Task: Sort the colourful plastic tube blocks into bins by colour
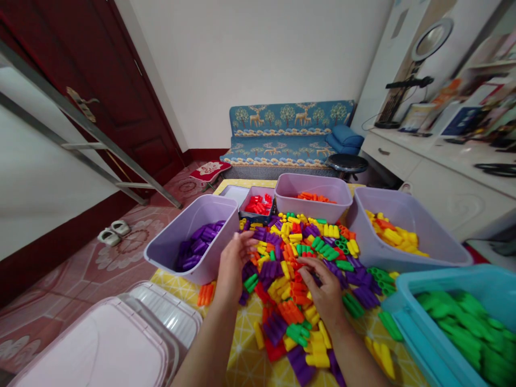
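Observation:
Purple, yellow, green, orange and red plastic pieces (290,312) lie in a loose pile on a yellow patterned tablecloth (245,355). At the pile's left side is my left hand (236,252), close to the bin of purple pieces, its fingers apart and nothing seen in them. My right hand (320,282) reaches over the middle of the pile with thumb and fingers apart, near orange pieces; no piece shows in its grasp. Around the pile stand a lilac bin with purple pieces (199,244), one with orange pieces (316,198), and one with yellow pieces (393,234).
A turquoise bin (411,301) of green pieces stands at the right. A small box (258,215) holds red pieces at the back. Stacked lids (105,344) lie at the lower left. Beyond are a blue sofa (282,145), a stool (346,162) and a ladder (84,126).

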Motion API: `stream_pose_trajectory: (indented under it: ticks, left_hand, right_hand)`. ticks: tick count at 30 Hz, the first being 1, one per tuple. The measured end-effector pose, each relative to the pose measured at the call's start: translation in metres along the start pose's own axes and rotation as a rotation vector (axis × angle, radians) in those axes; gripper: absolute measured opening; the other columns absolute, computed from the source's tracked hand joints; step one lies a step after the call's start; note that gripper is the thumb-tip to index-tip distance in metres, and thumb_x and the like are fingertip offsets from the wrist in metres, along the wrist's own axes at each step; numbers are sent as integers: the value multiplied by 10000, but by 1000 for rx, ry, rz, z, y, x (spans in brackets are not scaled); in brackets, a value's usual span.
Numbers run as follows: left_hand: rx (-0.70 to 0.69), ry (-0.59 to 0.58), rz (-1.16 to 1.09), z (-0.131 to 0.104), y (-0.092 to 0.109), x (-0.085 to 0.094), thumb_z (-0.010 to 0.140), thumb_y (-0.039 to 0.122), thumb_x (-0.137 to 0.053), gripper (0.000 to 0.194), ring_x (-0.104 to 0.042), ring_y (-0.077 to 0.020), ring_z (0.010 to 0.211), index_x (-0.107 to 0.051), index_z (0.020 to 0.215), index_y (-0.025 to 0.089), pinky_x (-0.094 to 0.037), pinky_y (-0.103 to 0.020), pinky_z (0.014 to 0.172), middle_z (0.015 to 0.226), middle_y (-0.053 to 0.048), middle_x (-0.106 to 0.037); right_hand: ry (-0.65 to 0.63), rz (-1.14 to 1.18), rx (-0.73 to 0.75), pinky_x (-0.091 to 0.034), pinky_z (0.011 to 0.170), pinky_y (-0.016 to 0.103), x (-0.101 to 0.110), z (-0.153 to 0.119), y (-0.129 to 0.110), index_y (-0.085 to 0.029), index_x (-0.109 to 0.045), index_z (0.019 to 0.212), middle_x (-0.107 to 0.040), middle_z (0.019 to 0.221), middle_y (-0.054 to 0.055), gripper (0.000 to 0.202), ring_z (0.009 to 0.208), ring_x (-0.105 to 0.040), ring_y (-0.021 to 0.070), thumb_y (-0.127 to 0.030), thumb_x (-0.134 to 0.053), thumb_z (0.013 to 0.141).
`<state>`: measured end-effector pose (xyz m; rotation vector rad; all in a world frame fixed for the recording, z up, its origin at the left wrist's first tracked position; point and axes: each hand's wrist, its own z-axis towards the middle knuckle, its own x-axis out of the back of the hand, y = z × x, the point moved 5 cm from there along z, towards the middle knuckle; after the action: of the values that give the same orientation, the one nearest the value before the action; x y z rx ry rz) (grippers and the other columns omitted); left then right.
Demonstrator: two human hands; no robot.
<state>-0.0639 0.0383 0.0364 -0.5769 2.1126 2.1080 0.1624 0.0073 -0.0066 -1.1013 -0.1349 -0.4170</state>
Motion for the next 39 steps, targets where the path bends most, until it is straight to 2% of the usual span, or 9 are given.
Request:
stream_pose_trajectory:
  ticks: [2, 4, 7, 10, 15, 23, 29, 33, 39]
  left_hand:
    - [-156, -117, 467, -8, -8, -9, 749, 435, -647, 378, -605, -207, 886, -673, 1023, 176, -473, -330, 802, 956, -80, -667]
    - [-299, -240, 815, -16, -20, -18, 661, 312, -739, 465, -544, -262, 1052, -648, 1109, 228, -422, -406, 920, 1101, -80, -631]
    - [-409, -372, 1062, -24, -39, -30, 692, 186, -683, 498, -507, -276, 1087, -606, 1179, 249, -413, -443, 937, 1159, -82, -605]
    - [-473, -386, 1143, -23, -46, -42, 696, 116, -628, 551, -508, -277, 1076, -568, 1230, 238, -421, -455, 938, 1168, -96, -601]
    - [-421, -406, 955, -13, -46, -61, 668, 69, -614, 532, -547, -252, 1070, -601, 1181, 212, -426, -408, 960, 1150, -85, -615]
    - [-249, -397, 527, -22, -58, -58, 809, 228, -588, 365, -577, -204, 1034, -582, 1173, 208, -433, -334, 935, 1119, -48, -634]
    - [-251, -378, 454, -27, -56, -49, 901, 369, -462, 326, -559, -210, 1052, -551, 1159, 191, -419, -316, 927, 1140, -60, -613]
    - [-251, -449, 424, -30, -55, -49, 913, 369, -444, 315, -559, -207, 1044, -572, 1140, 193, -414, -300, 917, 1104, -55, -620]
    - [-225, -460, 379, -32, -52, -49, 904, 353, -466, 294, -575, -207, 1003, -609, 1090, 176, -417, -291, 896, 1069, -59, -639]
  right_hand:
    - [-10, -5, -1, -508, 842, 373, 0, 0, 0, -224, -661, 992, -666, 1019, 67, 190, 926, -623, 211, -292, -560, 846]
    - [-21, -5, 3, -495, 868, 379, -1, 1, -2, -226, -666, 984, -664, 1022, 66, 183, 956, -614, 213, -290, -557, 851]
    - [-32, 6, 5, -488, 885, 390, -2, 2, -3, -225, -670, 970, -664, 1012, 68, 177, 969, -608, 217, -291, -552, 855]
    - [-29, 18, 4, -501, 864, 388, -3, 3, -2, -224, -661, 995, -647, 1039, 77, 194, 965, -605, 218, -295, -548, 854]
    - [-22, 30, -8, -531, 787, 365, -4, 2, 6, -221, -600, 1132, -582, 1138, 101, 296, 869, -612, 191, -301, -546, 852]
    - [-93, -60, 48, -413, 1012, 406, -5, 2, 1, -267, -524, 1263, -511, 1290, 74, 416, 1213, -468, 232, -307, -561, 851]
    - [-162, -90, 73, -369, 1059, 414, -9, 0, -5, -277, -478, 1308, -489, 1338, 65, 454, 1254, -438, 223, -263, -544, 859]
    - [-199, -101, 83, -350, 1072, 425, -11, 0, -2, -279, -434, 1348, -468, 1373, 69, 486, 1284, -409, 222, -250, -531, 873]
    - [-156, -66, 127, -420, 990, 400, -9, 2, -1, -284, -587, 1183, -564, 1196, 62, 314, 1143, -515, 205, -216, -486, 894]
